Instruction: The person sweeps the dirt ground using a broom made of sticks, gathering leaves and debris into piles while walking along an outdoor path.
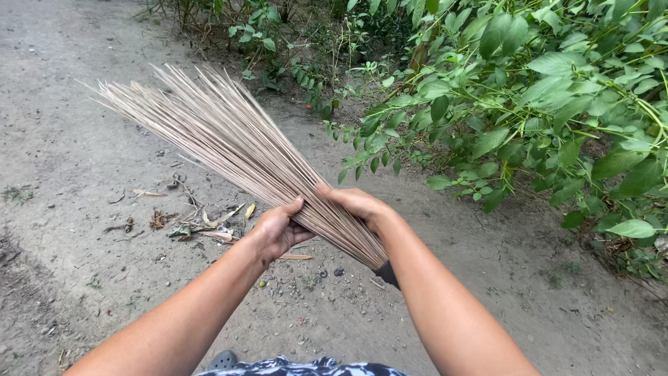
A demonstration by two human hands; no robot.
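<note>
Both hands — left [277, 230], right [356, 206] — clasp the broom [229, 139]; bristles fan beyond them, dark base behind.

Stick broom [229, 139]: bundle of thin pale tan ribs, bound at dark base. Held off ground, tilted, base low near centre, ribs fanning wide toward upper left above dirt path.

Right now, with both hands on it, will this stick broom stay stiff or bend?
The broom probably feels light: thin dry sticks. Its fanned tips likely flex easily, while the bundled part between the left hand and right hand seems firmer.
</note>
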